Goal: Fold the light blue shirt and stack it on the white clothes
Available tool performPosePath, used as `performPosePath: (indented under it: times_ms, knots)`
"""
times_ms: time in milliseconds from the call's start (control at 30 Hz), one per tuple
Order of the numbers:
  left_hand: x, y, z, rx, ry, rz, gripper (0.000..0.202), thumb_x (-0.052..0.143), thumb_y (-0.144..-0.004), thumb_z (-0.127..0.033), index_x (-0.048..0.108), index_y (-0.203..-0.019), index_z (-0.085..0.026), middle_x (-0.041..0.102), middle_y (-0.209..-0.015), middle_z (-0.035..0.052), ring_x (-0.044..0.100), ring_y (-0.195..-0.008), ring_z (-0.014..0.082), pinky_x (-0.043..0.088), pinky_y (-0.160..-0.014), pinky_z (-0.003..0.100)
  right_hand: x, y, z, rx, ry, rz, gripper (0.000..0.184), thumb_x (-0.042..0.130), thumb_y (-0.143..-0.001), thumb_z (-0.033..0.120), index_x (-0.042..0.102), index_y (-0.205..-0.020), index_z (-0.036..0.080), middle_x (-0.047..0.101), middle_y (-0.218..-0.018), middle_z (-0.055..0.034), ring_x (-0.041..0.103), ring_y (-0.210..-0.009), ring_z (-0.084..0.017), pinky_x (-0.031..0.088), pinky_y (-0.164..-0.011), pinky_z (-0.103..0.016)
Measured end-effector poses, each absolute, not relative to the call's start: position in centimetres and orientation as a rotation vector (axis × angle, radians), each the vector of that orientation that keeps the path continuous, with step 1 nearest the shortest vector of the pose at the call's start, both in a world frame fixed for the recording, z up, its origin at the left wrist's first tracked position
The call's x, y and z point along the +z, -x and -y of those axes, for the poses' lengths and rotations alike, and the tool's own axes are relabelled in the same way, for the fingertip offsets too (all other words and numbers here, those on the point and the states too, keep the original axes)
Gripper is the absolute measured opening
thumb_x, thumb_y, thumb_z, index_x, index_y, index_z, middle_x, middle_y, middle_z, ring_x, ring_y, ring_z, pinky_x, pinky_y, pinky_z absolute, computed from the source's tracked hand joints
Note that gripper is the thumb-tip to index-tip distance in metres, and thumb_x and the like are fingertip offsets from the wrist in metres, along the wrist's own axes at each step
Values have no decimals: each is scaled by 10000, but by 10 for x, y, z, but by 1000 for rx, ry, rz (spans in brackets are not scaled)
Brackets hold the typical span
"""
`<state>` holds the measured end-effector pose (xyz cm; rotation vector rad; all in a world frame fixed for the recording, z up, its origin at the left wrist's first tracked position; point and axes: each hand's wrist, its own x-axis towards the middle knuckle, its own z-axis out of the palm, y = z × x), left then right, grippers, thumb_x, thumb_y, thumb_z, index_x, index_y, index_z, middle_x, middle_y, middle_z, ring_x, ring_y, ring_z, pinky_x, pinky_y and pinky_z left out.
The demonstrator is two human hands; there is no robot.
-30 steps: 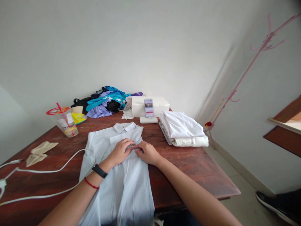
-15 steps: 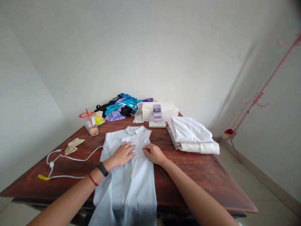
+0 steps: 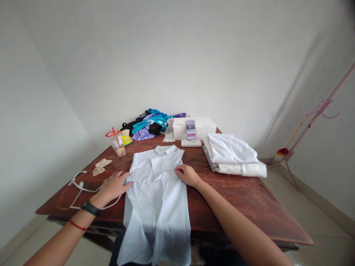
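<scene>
A pale blue collared shirt point(image 3: 158, 199) lies flat on the dark wooden table point(image 3: 238, 199), its lower part hanging over the near edge. My left hand point(image 3: 112, 186), with a black band and a red string on the wrist, rests at the shirt's left edge with its fingers closed on the fabric there. My right hand point(image 3: 188, 174) presses on the shirt's right edge, fingers bent against the cloth. One sleeve is folded across the chest below the collar point(image 3: 165, 149).
A stack of folded white garments point(image 3: 234, 155) lies at the right. A white box point(image 3: 194, 127) and a heap of coloured clothes point(image 3: 151, 123) stand at the back. A plastic cup with a straw point(image 3: 118, 142), a beige cloth point(image 3: 101, 166) and a white cable point(image 3: 83, 186) are at the left. A pink coat stand point(image 3: 313, 118) is at the far right.
My left hand has slid from the middle of the shirt out to its left edge. My right hand has shifted a little to the right edge. The view has pulled back.
</scene>
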<state>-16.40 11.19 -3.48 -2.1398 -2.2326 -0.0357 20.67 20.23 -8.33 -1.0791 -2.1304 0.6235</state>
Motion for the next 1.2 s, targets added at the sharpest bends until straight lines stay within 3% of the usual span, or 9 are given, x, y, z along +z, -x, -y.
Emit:
performPosePath:
  times_ms: [100,200,267,367,533,633,933,1100,1200]
  knots:
    - [-30,154,-115,76,2095,2094,577,582,-848,-278,591,-1418,-196,411,-1603,175,365,-1472,432,361,-1130,612,-82,-207,-202,609,1086,2145,192,610,-912,193,783,-994,180,748,-914,-59,649,-770,-167,461,-717,-251]
    - [-33,143,-124,-32,2338,1877,506,506,-878,-200,636,-1366,-224,528,-1531,121,490,-1406,333,380,-1148,504,-81,-207,-202,596,1089,2141,191,609,-909,189,784,-986,179,747,-916,-59,648,-773,-166,459,-725,-252]
    - [-35,140,-134,-216,2410,1941,410,482,-905,-228,704,-1248,-244,677,-1360,101,637,-1238,297,463,-1063,430,-81,-207,-202,591,1081,2141,190,605,-908,189,784,-972,179,743,-906,-55,646,-771,-164,456,-723,-248]
    - [-30,146,-152,-510,2278,2123,306,500,-901,-306,748,-1064,-234,775,-1111,107,713,-1058,303,518,-911,366,-81,-207,-202,584,1072,2148,185,609,-902,193,784,-962,185,736,-888,-50,647,-769,-166,453,-721,-246]
    - [-8,164,-171,-796,1939,2220,394,417,-932,-457,676,-850,-172,746,-859,151,713,-902,313,505,-747,322,-82,-206,-203,568,1090,2148,175,619,-905,212,784,-958,194,736,-885,-48,662,-791,-172,452,-737,-249]
    - [0,164,-175,-985,1758,2270,476,380,-927,-531,648,-848,-145,728,-835,154,696,-833,303,501,-663,311,-82,-206,-203,566,1105,2153,172,623,-904,207,782,-968,199,740,-898,-47,667,-803,-174,450,-745,-250]
    - [11,67,-180,-1542,1927,2110,506,486,-894,-597,662,-739,-148,670,-661,44,616,-640,217,458,-575,275,-82,-206,-203,574,1120,2179,180,606,-911,211,779,-956,192,735,-915,-62,656,-814,-180,431,-743,-248]
    - [7,-2,-180,-1493,2139,1856,428,461,-992,-476,741,-978,-152,725,-846,68,673,-829,234,499,-762,288,-84,-205,-205,636,1055,2108,188,584,-927,251,755,-883,188,726,-876,-59,637,-782,-182,417,-721,-255]
    - [-8,-36,-181,-1275,2360,1722,363,446,-1022,-330,710,-1193,-149,713,-984,121,674,-948,252,508,-877,342,-85,-203,-209,863,1008,1880,416,445,-1013,433,720,-830,181,684,-731,-40,610,-668,-167,419,-665,-256]
